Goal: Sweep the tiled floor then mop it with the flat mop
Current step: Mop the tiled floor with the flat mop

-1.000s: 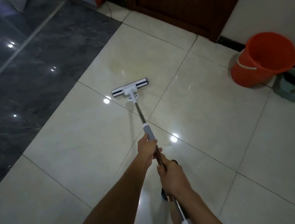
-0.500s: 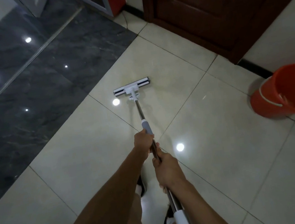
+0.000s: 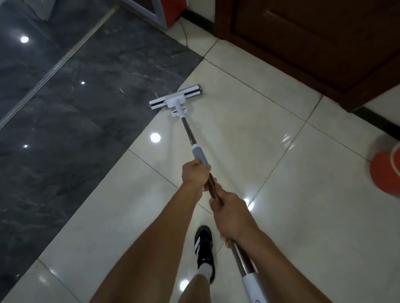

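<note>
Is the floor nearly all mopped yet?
Sweeping looks done: no broom in view. Mopping is underway: the left hand and right hand grip the flat mop, its head at the dark tiles' edge. How much remains can't be told.

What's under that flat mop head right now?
The mop head lies flat on a cream floor tile, beside the dark marble. Its pad and the tile directly beneath are covered.

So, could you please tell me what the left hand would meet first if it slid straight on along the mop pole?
The left hand already touches the grey sleeve on the pole; beyond that, the bare pole runs free to the mop head, probably the first real stop.
</note>
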